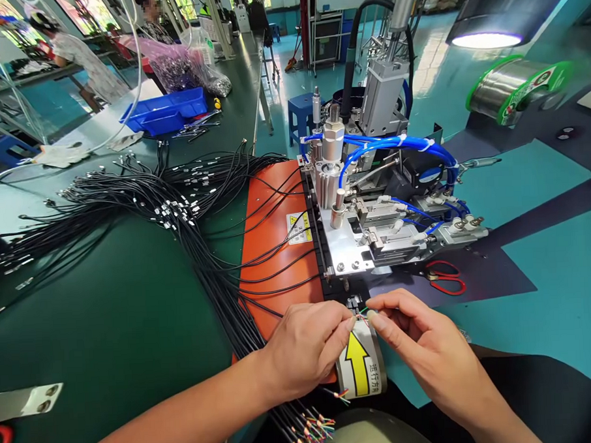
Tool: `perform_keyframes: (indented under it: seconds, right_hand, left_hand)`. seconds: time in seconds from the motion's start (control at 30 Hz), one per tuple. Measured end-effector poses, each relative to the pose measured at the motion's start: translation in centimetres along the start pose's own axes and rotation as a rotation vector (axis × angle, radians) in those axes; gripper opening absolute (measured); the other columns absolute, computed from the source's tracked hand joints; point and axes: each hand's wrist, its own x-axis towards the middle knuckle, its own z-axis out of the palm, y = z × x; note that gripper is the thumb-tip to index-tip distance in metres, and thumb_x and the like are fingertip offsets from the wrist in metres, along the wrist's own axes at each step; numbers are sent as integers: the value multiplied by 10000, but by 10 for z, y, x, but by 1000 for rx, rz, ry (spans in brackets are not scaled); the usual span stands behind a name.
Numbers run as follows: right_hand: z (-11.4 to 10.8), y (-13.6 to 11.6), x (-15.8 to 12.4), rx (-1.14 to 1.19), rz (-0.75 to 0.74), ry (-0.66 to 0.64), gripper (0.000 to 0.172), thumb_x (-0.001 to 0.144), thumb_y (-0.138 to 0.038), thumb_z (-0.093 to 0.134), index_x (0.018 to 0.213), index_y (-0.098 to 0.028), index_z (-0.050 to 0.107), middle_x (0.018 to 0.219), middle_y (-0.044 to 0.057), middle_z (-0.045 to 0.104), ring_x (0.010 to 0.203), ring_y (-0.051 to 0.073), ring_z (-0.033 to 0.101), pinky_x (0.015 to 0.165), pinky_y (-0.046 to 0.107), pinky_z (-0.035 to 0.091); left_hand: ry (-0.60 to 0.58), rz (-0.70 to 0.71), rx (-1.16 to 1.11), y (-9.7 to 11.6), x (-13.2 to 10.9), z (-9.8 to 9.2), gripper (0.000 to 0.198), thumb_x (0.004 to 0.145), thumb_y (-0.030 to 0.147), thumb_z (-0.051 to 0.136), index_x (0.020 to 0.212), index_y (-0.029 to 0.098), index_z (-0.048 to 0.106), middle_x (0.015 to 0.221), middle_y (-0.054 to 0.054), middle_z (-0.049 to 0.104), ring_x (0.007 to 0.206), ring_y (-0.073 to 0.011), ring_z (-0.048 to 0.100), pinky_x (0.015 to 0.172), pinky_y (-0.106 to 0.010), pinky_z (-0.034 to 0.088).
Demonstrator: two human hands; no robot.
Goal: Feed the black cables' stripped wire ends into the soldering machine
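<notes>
My left hand (303,348) and my right hand (418,347) meet in front of a small pneumatic machine (373,205). Both pinch the thin coloured wire ends (361,315) of one black cable just at the machine's front slot (354,302). Below my fingers a label with a yellow arrow (360,365) points toward the machine. A big bundle of black cables (177,213) fans across the green bench and over an orange mat (272,248) to my left hand. Their stripped coloured ends (314,429) hang near my lap.
Red-handled scissors (445,278) lie right of the machine. A solder spool (515,88) and a lamp (486,40) sit at the far right. A blue bin (166,111) stands farther down the bench, where other people are working. A metal bracket (24,400) lies near left.
</notes>
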Motion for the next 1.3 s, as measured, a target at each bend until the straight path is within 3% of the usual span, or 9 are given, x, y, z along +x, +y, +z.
perform_keyframes:
  seconds: [0.27,0.57,0.87,1.0,1.2,1.3]
  right_hand:
    - [1,-1,5,26,-20,-31,306,957,-497,598,1107,-237,657,1006,16,631,1009,181,599,905,298,473]
    - [-2,-8,6,-21,-28,-77,307,975,-496,569,1092,-235,680,966,2,654,931,154,599,851,264,471]
    - [-5,-8,6,85,24,-150,329,959,-498,592,1112,-218,672,960,23,664,916,169,588,824,274,496]
    - [-3,-4,7,123,46,-101,344,940,-497,623,1159,-232,637,1047,35,662,954,171,595,793,263,502]
    - [-4,-5,11,-40,-151,-85,168,986,-403,580,1018,-255,652,1009,4,592,913,142,578,818,268,467]
    - [-4,-9,11,-146,-266,-85,166,1021,-334,516,938,-236,621,966,5,546,885,136,543,789,275,441]
  left_hand:
    - [-19,-12,-5,0,0,0,226,1020,235,450,885,148,609,724,4,602,623,-100,516,610,-229,395]
    - [-22,-5,-23,-2,0,1,214,1014,223,452,883,148,603,729,6,593,626,-97,503,612,-227,380]
    - [-18,17,-10,0,1,0,198,1005,219,460,886,151,602,719,10,584,622,-99,496,606,-234,378]
    - [-8,39,-3,-1,1,1,191,999,213,466,873,152,596,705,11,574,611,-100,485,593,-239,363]
    - [-13,53,-8,-2,-1,1,200,1003,213,460,879,147,603,701,9,577,606,-100,487,595,-238,361]
    - [-21,53,-3,0,0,0,202,1003,207,457,885,142,608,707,5,584,609,-101,495,597,-239,363]
